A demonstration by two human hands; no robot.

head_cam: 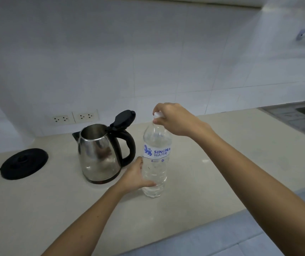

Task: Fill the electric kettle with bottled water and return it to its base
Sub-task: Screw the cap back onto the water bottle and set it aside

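On the pale counter (221, 163), the left hand (135, 177) wraps the thin, squashy bottle (156, 163) low; the right hand (175, 119) pinches its cap (158, 114) (kettle (100, 154) open, left)

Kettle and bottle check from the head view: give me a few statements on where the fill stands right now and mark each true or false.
1. The kettle sits on its base. False: it stands on the counter, apart from the base, which lies to its left.
2. The kettle's lid is flipped open. True.
3. The right hand is at the white cap on top of the bottle. True.
4. The bottle is tilted over the kettle, pouring. False: it stands upright on the counter, right of the kettle, cap on.
5. The left hand holds the kettle's handle. False: it grips the bottle's lower body.
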